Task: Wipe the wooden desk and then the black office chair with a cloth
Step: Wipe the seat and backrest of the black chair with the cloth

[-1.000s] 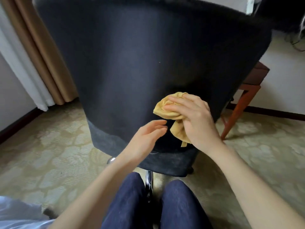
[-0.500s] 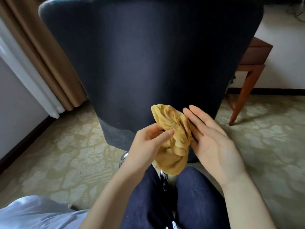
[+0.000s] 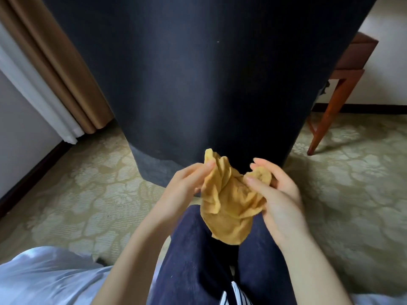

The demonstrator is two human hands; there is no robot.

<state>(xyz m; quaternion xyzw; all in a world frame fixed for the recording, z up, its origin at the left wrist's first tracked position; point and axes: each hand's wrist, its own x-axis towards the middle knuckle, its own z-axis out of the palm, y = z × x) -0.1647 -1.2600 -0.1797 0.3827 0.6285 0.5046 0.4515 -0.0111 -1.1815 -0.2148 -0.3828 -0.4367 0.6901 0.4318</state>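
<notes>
The black office chair (image 3: 198, 73) fills the upper middle of the view, its backrest facing me. A crumpled yellow cloth (image 3: 229, 201) hangs in front of it, above my knees and off the chair. My left hand (image 3: 187, 183) pinches the cloth's upper left edge between thumb and fingers. My right hand (image 3: 277, 190) grips the cloth's right corner with curled fingers. The wooden desk (image 3: 352, 62) shows at the right behind the chair, with one slanted leg down to the floor.
Patterned beige carpet (image 3: 88, 183) spreads on both sides of the chair. Brown and white curtains (image 3: 55, 73) hang at the left by the wall. My dark trousers (image 3: 209, 260) are at the bottom centre, with pale fabric (image 3: 44, 276) at bottom left.
My right hand took the cloth off the chair back and brought it down toward me. My left hand joined and took hold, and both now hold the cloth spread between them.
</notes>
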